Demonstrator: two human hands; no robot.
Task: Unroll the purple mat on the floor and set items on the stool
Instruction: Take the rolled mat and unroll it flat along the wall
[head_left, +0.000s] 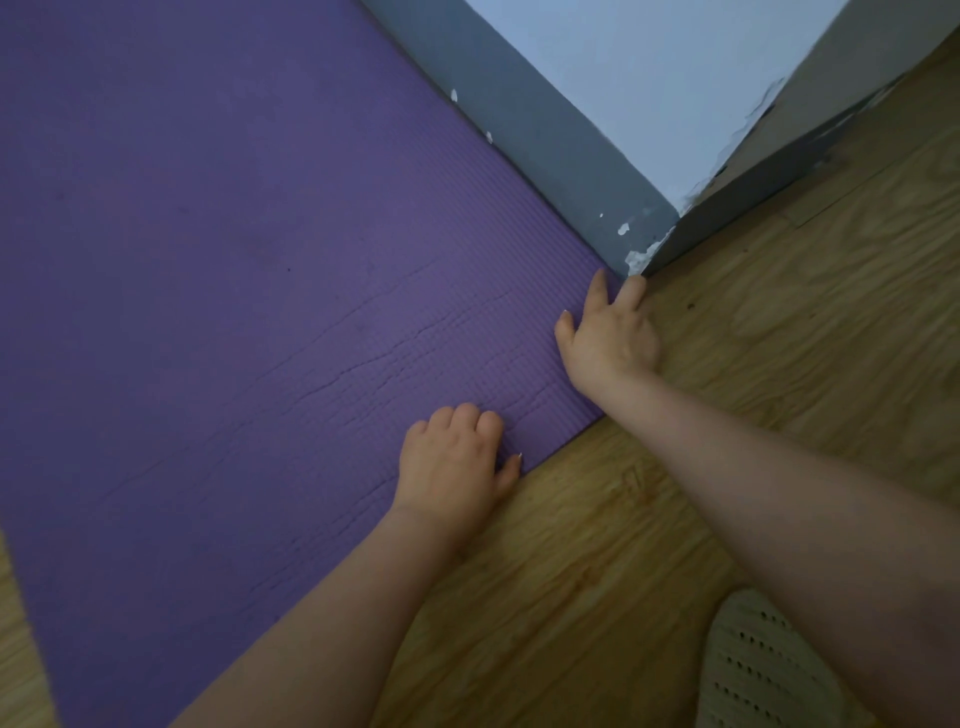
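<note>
Purple mat (234, 312) lies unrolled flat on the wood floor (727, 441), long edge against the grey baseboard (545, 145). Left hand (454, 462) presses the mat's near end, fingers curled, gripping nothing. Right hand (610, 332) pins the mat's corner by the baseboard, fingers spread, probably flattening curl. No stool visible.

A single head-worn camera looks steeply down from close above at the wood-grain plank floor (649, 519), facing a grey-skirted pale wall corner (571, 156), both forearms reaching in from below.
</note>
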